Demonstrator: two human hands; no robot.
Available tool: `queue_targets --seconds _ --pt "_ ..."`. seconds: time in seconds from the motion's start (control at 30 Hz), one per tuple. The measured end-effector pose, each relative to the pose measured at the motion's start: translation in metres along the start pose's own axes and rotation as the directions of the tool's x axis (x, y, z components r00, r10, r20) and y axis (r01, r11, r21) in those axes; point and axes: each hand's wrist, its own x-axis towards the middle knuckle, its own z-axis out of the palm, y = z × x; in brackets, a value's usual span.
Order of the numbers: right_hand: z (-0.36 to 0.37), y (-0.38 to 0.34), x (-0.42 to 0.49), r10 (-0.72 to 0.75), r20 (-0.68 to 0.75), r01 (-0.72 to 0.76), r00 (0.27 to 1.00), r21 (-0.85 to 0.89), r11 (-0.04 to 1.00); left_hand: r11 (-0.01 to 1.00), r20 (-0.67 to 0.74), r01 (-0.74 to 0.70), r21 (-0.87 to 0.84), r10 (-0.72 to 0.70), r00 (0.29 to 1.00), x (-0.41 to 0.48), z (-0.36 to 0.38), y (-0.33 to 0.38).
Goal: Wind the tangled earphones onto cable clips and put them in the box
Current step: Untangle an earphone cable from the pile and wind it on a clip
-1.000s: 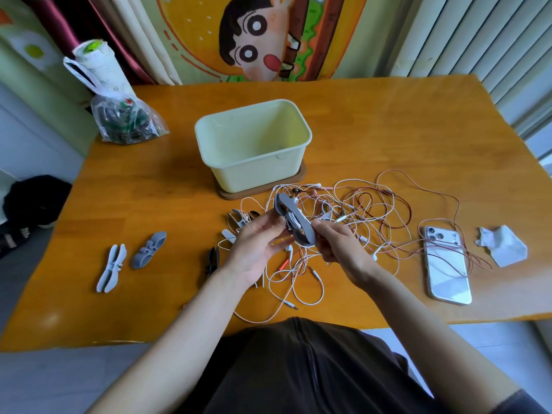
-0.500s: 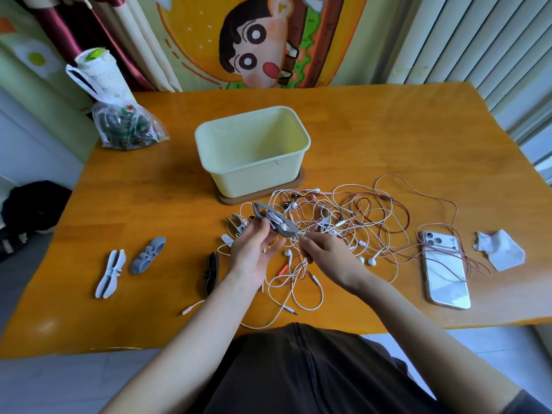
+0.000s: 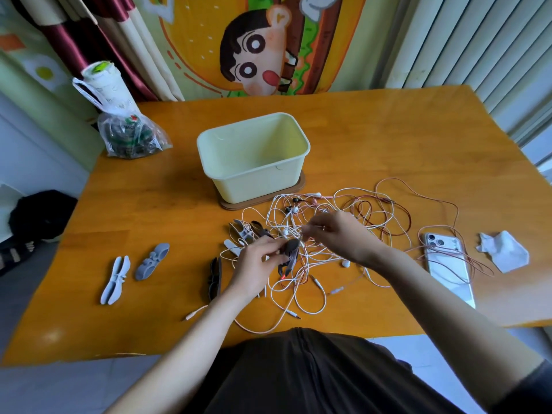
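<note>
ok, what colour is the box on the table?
The box is pale yellow-green and plain, and sits on a brown base. The head view shows it.

The left hand (image 3: 254, 265) hides part of the grey cable clip (image 3: 292, 248) it grips.

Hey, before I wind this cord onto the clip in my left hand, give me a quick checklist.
1. The left hand grips the clip: ok.
2. The right hand pinches a cord: ok.
3. The earphones untangled: not ok, cords cross in a heap.
4. The box open, nothing seen inside: ok.
5. The red cord clear of the phone: not ok, it lies across it.
6. The spare clips in sight, to the left: ok.
</note>
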Motion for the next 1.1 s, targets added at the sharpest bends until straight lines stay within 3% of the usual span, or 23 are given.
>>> queue_targets --seconds 0.17,0.27,0.4,0.5,0.57,0.7,0.83,0.9,1.0,1.1 --pt "-0.001 0.008 0.006 0.102 -0.064 -0.098 0.993 0.065 0.993 0.994 0.13 -0.007 -0.107 0.021 0.991 0.001 -0.007 0.017" --pt "0.01 0.015 0.003 0.157 -0.054 -0.146 0.986 0.175 0.974 0.941 0.149 0.023 -0.337 0.029 0.988 0.0 -0.009 0.028" --pt "0.027 0.018 -0.003 0.221 -0.026 -0.193 0.975 0.395 0.898 0.752 0.057 0.117 -0.649 -0.105 0.993 0.002 -0.008 0.038" --pt "0.039 0.013 -0.007 0.212 -0.018 -0.19 0.977 0.368 0.91 0.548 0.026 0.162 -0.82 -0.247 0.969 0.006 -0.01 0.037" --pt "0.046 0.009 -0.011 0.181 -0.04 -0.162 0.983 0.287 0.944 0.483 -0.023 0.148 -0.863 -0.329 0.944 0.009 -0.012 0.035" --pt "0.055 0.006 -0.017 0.067 -0.053 -0.061 0.996 0.106 0.992 0.592 -0.158 0.166 -0.789 -0.457 0.875 0.013 -0.014 0.029" --pt "0.054 0.002 -0.017 0.021 -0.051 -0.019 0.998 0.043 0.999 0.679 -0.233 0.182 -0.711 -0.472 0.85 0.013 -0.014 0.027" --pt "0.052 0.0 -0.018 0.011 -0.043 -0.011 0.999 0.01 1.0 0.658 -0.234 0.204 -0.725 -0.513 0.825 0.014 -0.014 0.028" --pt "0.05 -0.003 -0.019 0.009 -0.051 -0.009 0.999 0.003 1.0 0.541 -0.19 0.246 -0.804 -0.626 0.757 0.018 -0.016 0.029" --pt "0.048 -0.006 -0.021 -0.015 -0.05 0.013 0.999 -0.031 0.999 0.528 -0.181 0.277 -0.803 -0.658 0.731 0.018 -0.015 0.026"
